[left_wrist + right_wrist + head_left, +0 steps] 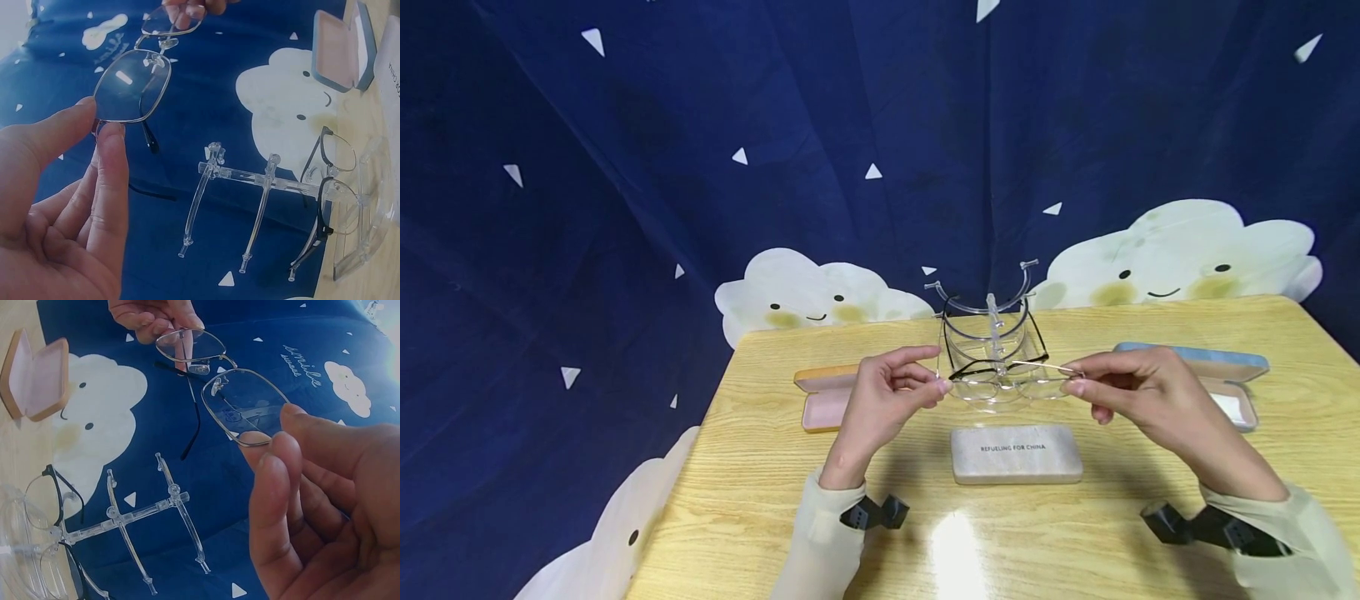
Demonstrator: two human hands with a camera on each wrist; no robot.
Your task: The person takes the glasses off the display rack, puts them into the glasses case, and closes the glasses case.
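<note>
Between both hands a pair of thin metal-rimmed eyeglasses (131, 84) is held up over the table, its black-tipped temples folded out behind the lenses. My left hand (887, 392) pinches one end of the frame between thumb and fingers. At the other end, the thumb and fingers of my right hand (1150, 400) pinch the rim corner. Beyond the glasses rises a clear acrylic display stand (125, 522) with several curved arms. Black-browed eyeglasses (324, 206) rest on its lowest tier. The stand's upper arms hold nothing.
A closed pale grey glasses case (1017, 467) with printed lettering lies in front of the stand. An orange case (823, 410) stands open at left, and a blue case (1206, 358) stands open at right with a white cloth inside. Behind the wooden table (737, 500) hangs a blue curtain (820, 100).
</note>
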